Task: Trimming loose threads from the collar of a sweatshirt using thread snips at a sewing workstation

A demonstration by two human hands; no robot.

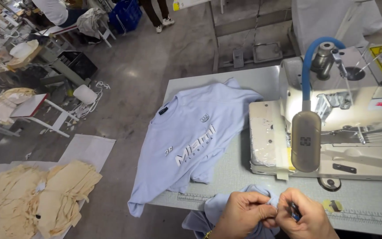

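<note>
**Head view: both hands pinch the blue fabric at six o'clock**

Left hand (pixel 244 212) and right hand (pixel 303 214) pinch a bunched light-blue garment (pixel 226 208) between them. A printed T-shirt (pixel 186 141) lies at eleven o'clock, the sewing machine (pixel 341 132) at one.

Below me a worn grey concrete floor (pixel 147 66), heaped cream cloth pieces (pixel 32 199) lower left, white-topped work tables (pixel 27 108) beyond, blue plastic crate (pixel 127 15) far back, bright lamp glow on the white sewing machine (pixel 332 132).

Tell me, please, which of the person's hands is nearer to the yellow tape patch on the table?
Right. The right hand lies just left of the yellow tape patch, almost beside it. The left hand sits farther left, pinching the blue cloth with the right.
</note>
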